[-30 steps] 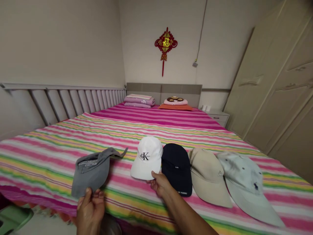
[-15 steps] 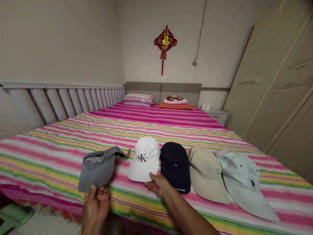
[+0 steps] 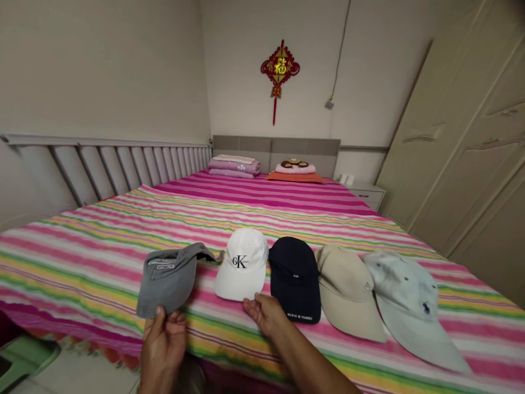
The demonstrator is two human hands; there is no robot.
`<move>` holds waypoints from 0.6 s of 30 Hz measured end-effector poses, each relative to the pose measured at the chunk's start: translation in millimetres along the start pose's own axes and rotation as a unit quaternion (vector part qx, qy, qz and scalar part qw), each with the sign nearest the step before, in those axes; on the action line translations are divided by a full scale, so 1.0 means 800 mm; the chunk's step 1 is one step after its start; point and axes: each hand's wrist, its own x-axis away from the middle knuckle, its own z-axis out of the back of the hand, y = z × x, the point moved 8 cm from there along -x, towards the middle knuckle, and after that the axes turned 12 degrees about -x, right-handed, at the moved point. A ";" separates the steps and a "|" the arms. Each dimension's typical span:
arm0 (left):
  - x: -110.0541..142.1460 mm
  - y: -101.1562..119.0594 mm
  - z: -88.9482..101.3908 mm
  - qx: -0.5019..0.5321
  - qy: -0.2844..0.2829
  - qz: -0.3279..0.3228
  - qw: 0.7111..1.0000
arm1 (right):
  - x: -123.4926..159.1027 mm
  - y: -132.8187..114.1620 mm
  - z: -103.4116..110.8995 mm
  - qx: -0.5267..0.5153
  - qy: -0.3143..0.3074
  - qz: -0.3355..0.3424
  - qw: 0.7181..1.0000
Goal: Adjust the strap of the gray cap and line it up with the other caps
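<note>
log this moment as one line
left hand: grips grey cap brim | right hand: open, at white cap brim | bed: five caps in row

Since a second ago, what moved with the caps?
The left hand, pinching the grey cap by its brim, carried it rightward, closer to the white cap. The right hand let go of the white cap's brim and now lies open below it. The navy cap, beige cap and pale cap stayed.

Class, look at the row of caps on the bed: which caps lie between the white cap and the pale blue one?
In the head view, the navy cap and the beige cap lie between the white cap and the pale blue cap.
</note>
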 end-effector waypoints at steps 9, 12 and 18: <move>0.044 -0.019 -0.019 -0.001 -0.061 0.104 0.993 | 0.091 -0.013 -0.012 0.055 -0.121 0.055 0.990; 0.082 -0.062 -0.013 -0.073 -0.098 0.176 0.977 | 0.143 -0.043 -0.056 0.139 -0.290 0.139 0.937; 0.147 -0.157 0.028 -0.231 -0.209 0.331 0.891 | 0.181 -0.075 -0.031 0.033 -0.270 0.128 0.954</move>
